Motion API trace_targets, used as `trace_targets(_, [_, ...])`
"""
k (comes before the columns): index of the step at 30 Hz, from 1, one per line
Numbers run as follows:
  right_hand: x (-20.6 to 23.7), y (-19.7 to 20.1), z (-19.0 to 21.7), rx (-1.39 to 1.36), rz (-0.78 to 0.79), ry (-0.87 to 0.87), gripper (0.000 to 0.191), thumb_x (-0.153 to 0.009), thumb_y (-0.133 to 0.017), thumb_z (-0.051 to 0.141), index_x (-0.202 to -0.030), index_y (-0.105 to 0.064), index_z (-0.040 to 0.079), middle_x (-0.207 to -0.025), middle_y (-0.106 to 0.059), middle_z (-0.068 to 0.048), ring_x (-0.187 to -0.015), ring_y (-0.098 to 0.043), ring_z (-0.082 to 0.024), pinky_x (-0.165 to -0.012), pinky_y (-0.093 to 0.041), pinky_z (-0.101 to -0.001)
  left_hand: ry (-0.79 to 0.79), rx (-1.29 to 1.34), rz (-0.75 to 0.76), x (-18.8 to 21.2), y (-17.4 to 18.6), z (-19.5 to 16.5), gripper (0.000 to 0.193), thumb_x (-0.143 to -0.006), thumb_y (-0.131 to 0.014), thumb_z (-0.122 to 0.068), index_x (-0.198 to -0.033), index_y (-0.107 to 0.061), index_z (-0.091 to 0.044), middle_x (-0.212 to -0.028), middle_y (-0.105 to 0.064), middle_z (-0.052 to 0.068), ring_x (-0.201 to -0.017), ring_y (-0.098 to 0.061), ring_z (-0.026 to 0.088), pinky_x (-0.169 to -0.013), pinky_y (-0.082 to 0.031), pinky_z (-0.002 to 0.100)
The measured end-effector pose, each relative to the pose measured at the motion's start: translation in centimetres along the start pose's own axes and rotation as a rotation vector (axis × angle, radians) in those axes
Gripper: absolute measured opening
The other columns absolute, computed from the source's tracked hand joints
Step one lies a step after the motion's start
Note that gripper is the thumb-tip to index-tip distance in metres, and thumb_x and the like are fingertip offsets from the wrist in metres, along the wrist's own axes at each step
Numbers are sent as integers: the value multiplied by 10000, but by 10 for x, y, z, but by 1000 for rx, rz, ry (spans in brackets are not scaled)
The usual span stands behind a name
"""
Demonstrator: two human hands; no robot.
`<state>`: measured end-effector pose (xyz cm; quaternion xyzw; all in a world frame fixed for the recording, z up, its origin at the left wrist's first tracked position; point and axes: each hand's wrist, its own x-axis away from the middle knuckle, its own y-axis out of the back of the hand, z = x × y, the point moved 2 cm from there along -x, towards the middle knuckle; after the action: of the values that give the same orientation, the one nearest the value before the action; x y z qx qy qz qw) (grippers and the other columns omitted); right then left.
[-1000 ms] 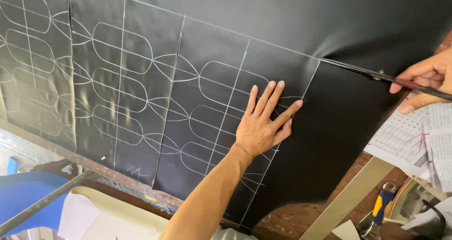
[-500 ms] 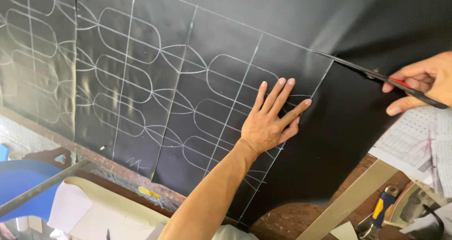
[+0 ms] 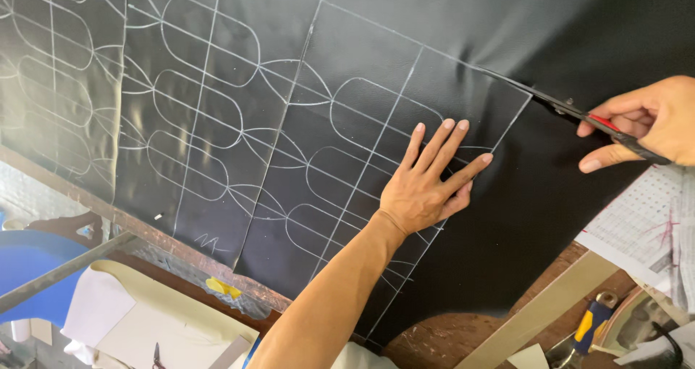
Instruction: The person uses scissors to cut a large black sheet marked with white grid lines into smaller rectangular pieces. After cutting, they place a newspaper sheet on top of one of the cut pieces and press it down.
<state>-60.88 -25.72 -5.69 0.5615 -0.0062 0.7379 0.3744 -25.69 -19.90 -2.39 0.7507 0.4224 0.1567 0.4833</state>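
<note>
A large black sheet (image 3: pixel 376 43) marked with white chalk lines and rounded shapes covers the table. My left hand (image 3: pixel 427 181) lies flat on it, fingers spread, over the drawn shapes near a long straight chalk line. My right hand (image 3: pixel 648 123) grips black scissors with red inner handles (image 3: pixel 579 115) at the right. Their blades lie along that chalk line at the sheet's upper right, and a slit shows in the sheet there.
The wooden table edge (image 3: pixel 152 231) runs under the sheet. A printed paper (image 3: pixel 644 224) lies at the right. A wooden strip (image 3: pixel 543 311), a blue and yellow tool (image 3: pixel 590 322), a blue chair (image 3: pixel 29 267) and cream-coloured sheets (image 3: pixel 166 318) sit below.
The view has shifted, so the sheet and both hands sit further right and lower in the picture. My right hand with the scissors has moved slightly along the chalk line. My left hand stays flat.
</note>
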Motion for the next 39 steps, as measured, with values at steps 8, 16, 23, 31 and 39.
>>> trace_targets(8, [-4,0,24,124,-38,191,533,-607,-1010,218,-1071,-802,58,-609,-590,-48,-511,-511,-96,-535,-453,-240,5,3,16,4,-2,4,576,-1028,-647,-295,-1565,-439,-319,-1688,-329,165,-1579,-348,345,-1342,-275,603])
trace_targets(16, [-1,4,69,183,9,-15,514,-645,-1010,272,-1064,-780,84,-630,-584,-53,-550,-506,-150,-595,-440,-299,-2,-22,27,6,0,6,565,-1014,-659,-300,-1547,-472,-299,-1682,-344,104,-1585,-331,353,-1341,-271,617])
trace_targets(23, [-9,1,91,231,-45,93,560,-623,-1013,329,-1075,-806,71,-661,-595,-35,-568,-542,-125,-579,-468,-267,4,3,25,7,1,8,562,-1006,-667,-300,-1539,-486,-290,-1679,-348,81,-1585,-330,357,-1340,-267,628])
trace_targets(31, [-13,3,119,133,-46,53,623,-622,-1031,364,-1102,-802,39,-664,-663,-46,-592,-593,-150,-588,-484,-306,1,15,20,7,2,10,571,-999,-682,-297,-1539,-494,-284,-1676,-368,83,-1588,-328,355,-1344,-272,619])
trace_targets(39, [-23,1,149,194,-88,161,619,-645,-1007,374,-1115,-834,10,-693,-616,-40,-611,-543,-152,-575,-446,-317,-5,0,30,9,1,11,579,-997,-680,-316,-1543,-491,-282,-1669,-368,85,-1580,-338,365,-1339,-262,625])
